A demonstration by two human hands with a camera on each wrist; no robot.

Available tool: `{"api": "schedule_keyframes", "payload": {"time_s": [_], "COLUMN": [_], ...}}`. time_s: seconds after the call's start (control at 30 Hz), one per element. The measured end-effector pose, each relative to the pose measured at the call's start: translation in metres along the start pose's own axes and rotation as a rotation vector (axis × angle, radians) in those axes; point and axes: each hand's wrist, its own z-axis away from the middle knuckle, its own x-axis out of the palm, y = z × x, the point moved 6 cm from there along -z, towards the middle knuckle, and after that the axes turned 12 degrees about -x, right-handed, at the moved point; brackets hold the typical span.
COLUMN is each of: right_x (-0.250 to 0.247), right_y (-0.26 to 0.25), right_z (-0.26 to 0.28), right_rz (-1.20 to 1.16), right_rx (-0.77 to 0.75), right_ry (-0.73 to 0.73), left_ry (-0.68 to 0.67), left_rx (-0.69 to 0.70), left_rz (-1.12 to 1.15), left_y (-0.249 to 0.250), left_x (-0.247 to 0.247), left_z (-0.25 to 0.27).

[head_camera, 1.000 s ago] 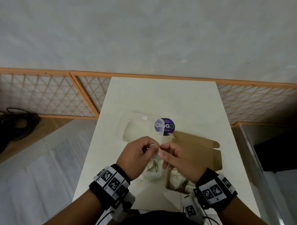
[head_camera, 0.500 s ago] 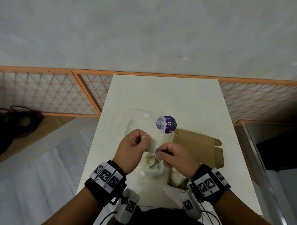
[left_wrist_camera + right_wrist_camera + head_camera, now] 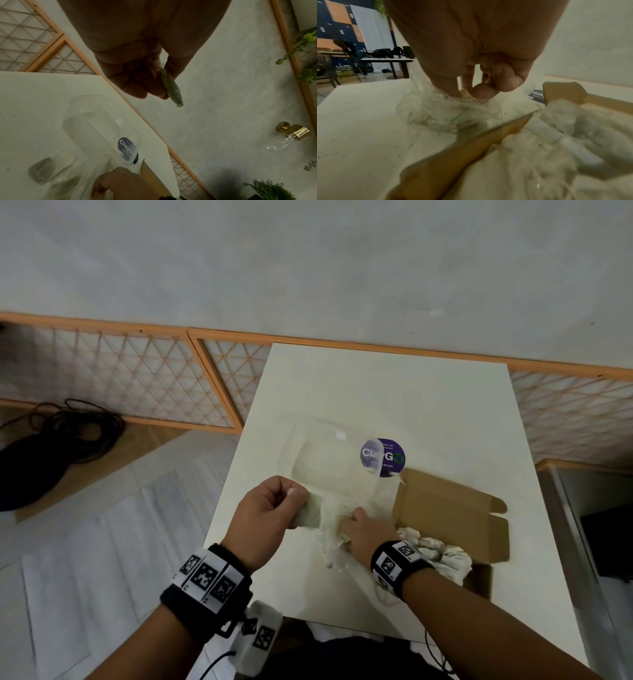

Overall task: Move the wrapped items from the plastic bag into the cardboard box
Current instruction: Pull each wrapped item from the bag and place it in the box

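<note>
I log: my left hand point(image 3: 270, 510) fingers pinching the clear crinkled plastic bag point(image 3: 330, 529), my right hand point(image 3: 368, 530) fingers curled inside it, beside the open brown cardboard box point(image 3: 445, 508).

place: looks like an office or studio | clues: work tables point(image 3: 387, 59) and chairs point(image 3: 346, 46) in the back, blue-orange wall panels point(image 3: 337, 13), cable pile point(image 3: 58, 436) on floor, lattice screens point(image 3: 113, 378), plants point(image 3: 305, 44)

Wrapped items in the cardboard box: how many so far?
2 in the cardboard box: one wrapped item by its left wall, another right of it. The forearm may hide more.
</note>
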Motion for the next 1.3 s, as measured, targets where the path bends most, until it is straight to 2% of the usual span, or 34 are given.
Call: {"api": "schedule_keyframes", "payload": {"time_s": [0.1,0.17,0.33,0.47,0.57,0.73,0.87,0.97,1.17,1.3], "right_x": [0.004,0.001,-0.026,-0.067,-0.089,-0.11,-0.123,-0.128,-0.128,-0.128], "right_y": [0.007,0.009,0.014,0.015,0.018,0.02,0.016,0.016,0.014,0.005], "right_z": [-0.002,0.004,0.039,0.076,0.097,0.114,0.122,0.126,0.131,0.13], "right_rz": [-0.021,-0.114,-0.506,-0.822,-1.04,-1.324,-1.338,-1.346,-1.469,-1.448], "right_rx": [0.031,0.027,0.037,0.049,0.055,0.013,-0.052,-0.069,-0.076,-0.093], "right_ry": [-0.011,0.019,0.208,0.393,0.486,0.599,0.666,0.7,0.737,0.688], "left_ry": [-0.003,-0.001,-0.013,-0.051,-0.152,-0.395,-0.534,-0.56,-0.51,-0.471], "left_rx": [0.002,0.011,0.031,0.027,0.008,-0.045,-0.044,-0.017,0.048,0.056], "left_rz": [-0.012,-0.023,-0.037,-0.003,0.032,0.052,0.136,0.156,0.121,0.129], "left_y": [-0.004,-0.004,-0.003,0.0,0.002,0.012,0.024,0.032,0.034,0.029], "left_x": [-0.001,-0.001,0.004,0.012,0.023,0.052,0.073,0.084,0.09,0.089], "left_z": [0.0,0.0,-0.003,-0.007,-0.01,-0.005,-0.001,-0.002,-0.006,-0.005]}}
